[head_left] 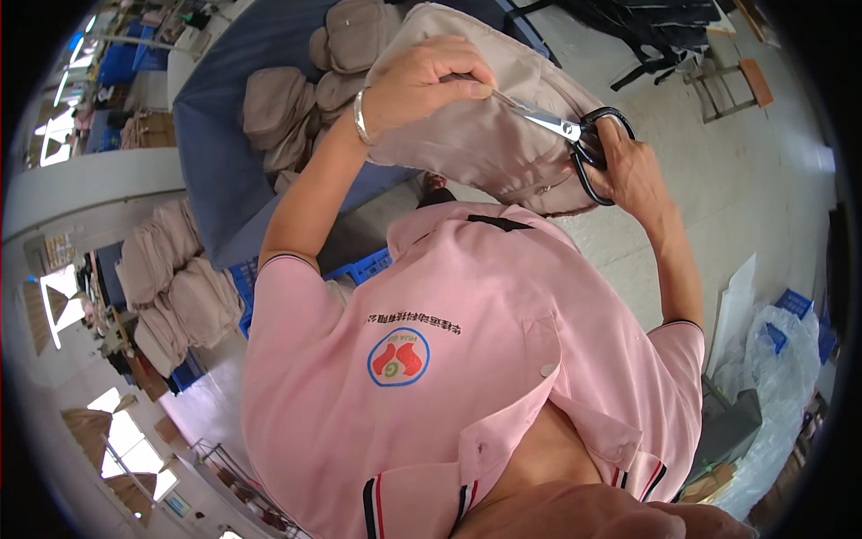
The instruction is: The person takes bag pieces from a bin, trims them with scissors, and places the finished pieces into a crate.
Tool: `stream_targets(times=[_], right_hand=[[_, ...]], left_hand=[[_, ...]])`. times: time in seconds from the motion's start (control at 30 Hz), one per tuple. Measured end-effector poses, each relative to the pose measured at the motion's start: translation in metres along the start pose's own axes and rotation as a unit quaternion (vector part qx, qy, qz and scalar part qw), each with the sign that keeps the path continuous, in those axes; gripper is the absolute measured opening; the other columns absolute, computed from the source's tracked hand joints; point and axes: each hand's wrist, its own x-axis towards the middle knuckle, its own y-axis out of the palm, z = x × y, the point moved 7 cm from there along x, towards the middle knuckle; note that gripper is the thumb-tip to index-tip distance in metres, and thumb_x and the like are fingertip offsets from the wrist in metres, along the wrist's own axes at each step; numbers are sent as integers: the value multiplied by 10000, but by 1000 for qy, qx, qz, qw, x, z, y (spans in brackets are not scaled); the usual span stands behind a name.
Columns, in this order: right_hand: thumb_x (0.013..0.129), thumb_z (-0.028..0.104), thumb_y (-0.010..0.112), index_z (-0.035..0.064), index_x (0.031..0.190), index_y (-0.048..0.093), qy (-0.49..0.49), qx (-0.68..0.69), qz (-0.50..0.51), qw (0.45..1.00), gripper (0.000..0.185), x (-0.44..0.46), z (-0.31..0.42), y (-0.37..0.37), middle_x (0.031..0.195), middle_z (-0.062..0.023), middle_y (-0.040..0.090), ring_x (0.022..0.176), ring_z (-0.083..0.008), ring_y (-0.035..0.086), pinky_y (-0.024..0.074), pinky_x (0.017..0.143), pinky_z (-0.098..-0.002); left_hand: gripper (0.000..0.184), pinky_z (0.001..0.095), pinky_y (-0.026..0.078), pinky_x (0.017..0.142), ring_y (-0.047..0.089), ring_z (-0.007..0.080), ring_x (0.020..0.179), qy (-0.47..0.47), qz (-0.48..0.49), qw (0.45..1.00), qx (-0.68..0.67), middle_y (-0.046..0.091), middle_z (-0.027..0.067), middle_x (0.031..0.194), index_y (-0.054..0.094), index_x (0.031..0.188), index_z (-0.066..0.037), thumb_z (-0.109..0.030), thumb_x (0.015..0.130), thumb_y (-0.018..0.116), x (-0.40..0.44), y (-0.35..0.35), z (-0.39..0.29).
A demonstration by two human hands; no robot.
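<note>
My right hand (628, 171) has its fingers through the black handles of a pair of scissors (561, 126). The blades point left across a beige fabric bag (449, 135), their tips reaching my left hand (431, 83). That hand wears a silver bracelet and pinches the bag's fabric beside the tips. What lies right between its fingertips is too small to make out. The bag hangs in front of my chest, with a seam or zipper along its right side.
Several similar beige bags (278, 108) lie on a blue cloth-lined surface (215, 135) ahead. More bags (193, 296) are piled at the left, by a blue crate (242, 287). A small stool (736, 90) stands at the upper right; clear plastic wrapping (772, 386) lies at the right.
</note>
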Motion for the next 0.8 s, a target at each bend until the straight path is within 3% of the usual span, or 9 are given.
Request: stream_targets(times=[0.23,0.33,0.43,0.5,0.57,0.6,0.63,0.7,0.8], right_hand=[[834,444,651,25,1042,481,-13,5,49,999,497,13,3,19,852,-166,628,668,-348,634,506,560,-403],[823,400,680,31,1038,482,-9,12,66,998,470,19,6,24,823,-162,631,671,-345,639,505,558,-401],[805,342,715,34,1039,483,-30,26,61,997,450,30,9,31,787,-167,627,679,-349,638,501,563,-403],[807,288,726,17,1043,493,-15,78,68,995,428,37,7,37,788,-173,619,703,-342,649,504,599,-379],[822,239,724,-7,1061,508,-5,146,44,988,405,41,9,36,791,-166,622,683,-276,650,503,623,-347],[865,163,666,-20,1079,523,-73,236,-35,968,315,42,6,40,785,-130,628,674,-202,617,505,640,-332],[912,115,573,-14,1112,529,22,296,-25,955,242,39,-30,65,733,-79,603,610,-141,560,481,574,-296],[949,168,531,42,969,552,68,423,34,903,129,53,-25,85,600,2,484,460,-51,461,308,399,-205],[946,264,574,55,886,540,94,370,77,921,220,62,-24,114,581,15,464,411,-66,449,300,355,-220]], left_hand=[[93,407,257,1113,557,131,831,-36,-51,998,0,636,-8,835,666,850,-70,-151,881,632,-28,-4,6],[96,391,281,1101,554,130,832,-56,-81,995,12,640,-3,835,664,847,-64,-152,873,637,-43,-4,0],[96,356,356,1025,553,135,829,-92,-125,987,40,638,6,841,667,861,-59,-151,864,643,-69,-6,-2],[89,325,395,929,552,147,826,-54,-169,980,88,630,16,843,669,874,-56,-140,856,645,-92,-5,-12],[88,301,419,840,553,153,819,-68,-224,966,111,623,23,844,670,888,-52,-129,852,644,-125,-3,-20],[89,293,424,800,554,154,814,-93,-258,956,100,620,27,845,670,895,-51,-124,852,643,-144,-3,-19],[90,285,428,760,556,155,808,-113,-292,946,86,617,30,845,671,903,-50,-119,853,642,-168,-2,-23],[91,269,434,733,555,135,800,-220,-391,893,38,614,29,840,670,910,-43,-110,859,637,-227,-7,-23],[99,228,428,690,547,78,775,-265,-567,779,-34,630,-7,863,671,931,-15,-82,866,634,-323,2,-26]])
